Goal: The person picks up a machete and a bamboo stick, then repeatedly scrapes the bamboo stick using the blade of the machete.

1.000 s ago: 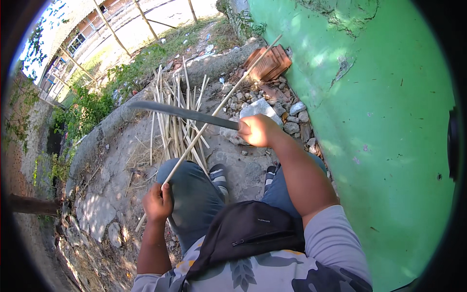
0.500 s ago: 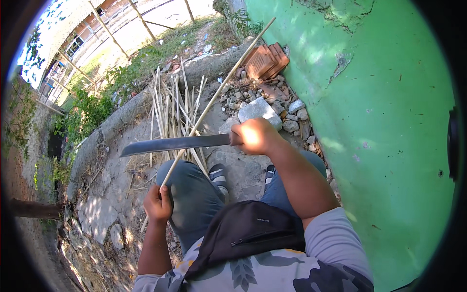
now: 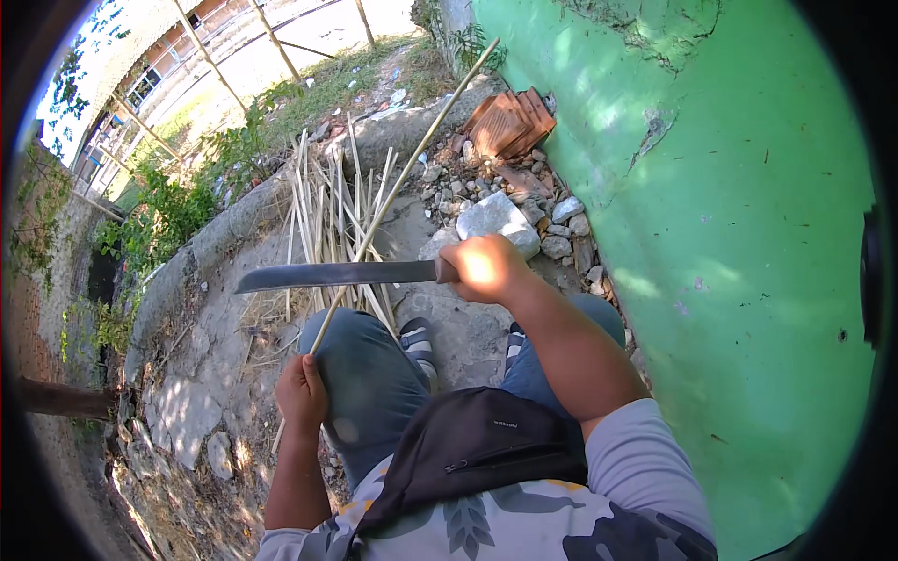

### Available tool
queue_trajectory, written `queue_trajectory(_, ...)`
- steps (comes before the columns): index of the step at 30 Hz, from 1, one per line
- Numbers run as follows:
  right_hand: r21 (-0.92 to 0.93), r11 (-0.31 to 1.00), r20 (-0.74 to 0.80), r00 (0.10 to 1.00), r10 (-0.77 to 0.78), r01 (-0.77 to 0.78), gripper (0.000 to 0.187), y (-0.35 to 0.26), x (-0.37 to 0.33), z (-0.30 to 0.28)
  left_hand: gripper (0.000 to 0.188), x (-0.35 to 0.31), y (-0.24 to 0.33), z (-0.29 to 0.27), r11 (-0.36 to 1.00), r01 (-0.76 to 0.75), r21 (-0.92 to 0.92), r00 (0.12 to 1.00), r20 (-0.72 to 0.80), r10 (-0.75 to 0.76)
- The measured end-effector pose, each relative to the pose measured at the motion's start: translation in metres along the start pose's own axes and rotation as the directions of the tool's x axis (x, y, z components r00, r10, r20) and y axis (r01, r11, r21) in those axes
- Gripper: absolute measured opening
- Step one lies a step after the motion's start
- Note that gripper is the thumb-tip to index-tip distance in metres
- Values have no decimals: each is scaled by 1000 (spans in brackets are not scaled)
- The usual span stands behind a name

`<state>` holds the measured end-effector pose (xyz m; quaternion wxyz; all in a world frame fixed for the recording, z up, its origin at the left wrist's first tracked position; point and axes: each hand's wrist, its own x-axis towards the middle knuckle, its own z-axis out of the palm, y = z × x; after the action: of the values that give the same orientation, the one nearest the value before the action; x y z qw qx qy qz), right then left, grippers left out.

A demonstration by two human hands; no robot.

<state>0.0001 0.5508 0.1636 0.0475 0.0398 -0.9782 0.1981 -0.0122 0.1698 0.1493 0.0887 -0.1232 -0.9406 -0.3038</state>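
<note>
My right hand (image 3: 486, 268) is closed round the brown handle of a machete (image 3: 341, 273). Its long dark blade points left and lies across a long, thin bamboo strip (image 3: 404, 175), above my left knee. My left hand (image 3: 302, 388) grips that strip near its lower end, thumb along it, beside the left knee. From there the strip slants up and away to the right, its far tip in front of the green wall's far end. A short length of it sticks out below my left hand.
A pile of pale split strips (image 3: 323, 201) lies on the ground ahead. Stones and a grey block (image 3: 499, 222) stand right of it, with stacked clay tiles (image 3: 510, 122) behind. A green wall (image 3: 720, 280) rises close on my right. A low curb (image 3: 201, 248) curves along the left.
The bamboo strip's far tip has swung slightly left. The machete has shifted only a little; both hands keep their grips.
</note>
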Motion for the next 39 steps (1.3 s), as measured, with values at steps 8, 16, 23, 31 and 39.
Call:
queue_trajectory(8,263,956,-260,945,198,-128,25,34,9,-3,43,3,-9,4,995,-33,89,999,-3,34)
queue_trajectory(16,14,996,-80,993,-86,87,15,-4,3,10,42,2,-9,3,993,-37,115,999,30,34)
queue_trajectory(23,152,987,-80,994,70,-57,12,18,10,-8,38,1,-13,2,986,-83,142,996,29,80)
queue_trajectory(31,51,993,12,995,103,-104,14,0,7,-3,34,4,8,-11,962,-119,245,992,67,106)
queue_trajectory(39,136,975,14,985,174,-175,16,30,7,-7,38,-7,0,-21,942,-141,305,989,77,124)
